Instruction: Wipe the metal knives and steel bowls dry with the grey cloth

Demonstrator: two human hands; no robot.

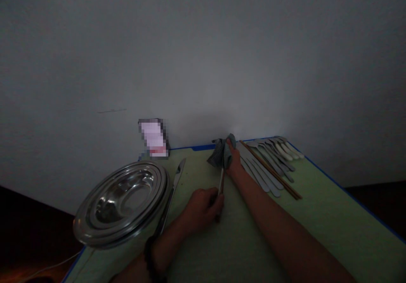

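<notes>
The near right of the green-topped table [345,232] lies bare out to its blue edge — the widest open room. On the left a stack of round shiny steel plates [120,202] overhangs the edge, a long steel knife [174,183] just beside it; a narrow bare strip runs between that knife and the left hand [203,209], closed on a slim utensil [221,184]. Far right, grey metal cutlery [263,171] and brown wooden chopsticks [275,176] cover the surface beside the right hand [234,161], which holds a grey cloth [220,152].

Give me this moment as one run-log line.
left hand: grips utensil | right hand: grey cloth on its far end | nearby: steel plates, cutlery row
</notes>
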